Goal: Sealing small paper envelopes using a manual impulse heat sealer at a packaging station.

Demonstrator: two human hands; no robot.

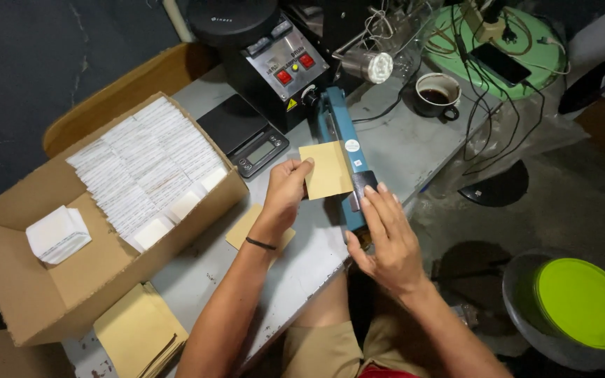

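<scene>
My left hand (285, 190) pinches a small tan paper pouch (327, 170) by its left edge, and the pouch's right edge lies under the arm of a blue heat sealer (341, 143). My right hand (385, 234) rests on the sealer's near end, fingers pressing on its black handle. Another tan pouch (245, 225) lies flat on the grey table (414, 143) under my left forearm.
A cardboard box (57, 287) at left holds rows of white packets (145, 164). A stack of tan pouches (138, 332) lies at the near edge. A black scale (245, 134), a grinder-like machine (267, 56) and a coffee cup (437, 94) stand behind. A green-lidded tub (582, 304) sits on the floor.
</scene>
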